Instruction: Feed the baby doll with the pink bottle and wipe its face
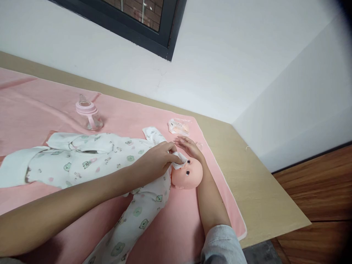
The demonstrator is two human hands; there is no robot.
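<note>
A baby doll (191, 175) lies on its back, head to the right, dressed in a white printed outfit (101, 156). My left hand (165, 156) reaches across its chest and pinches a white cloth or tissue (180, 161) against the lower part of the doll's face, covering the mouth area. Beyond the doll's head, my right hand (189, 145) rests on the blanket with its fingers stretched out, the forearm passing along the top of the head. Just past those fingertips sits a small clear plastic packet (178, 127) with something pale orange inside.
A clear baby bottle (89, 113) with a pink collar and handle stands past the doll's legs. The pink blanket (132, 113) covers much of the wooden tabletop (247, 190). A white wall and a dark-framed window (167, 33) border the far side.
</note>
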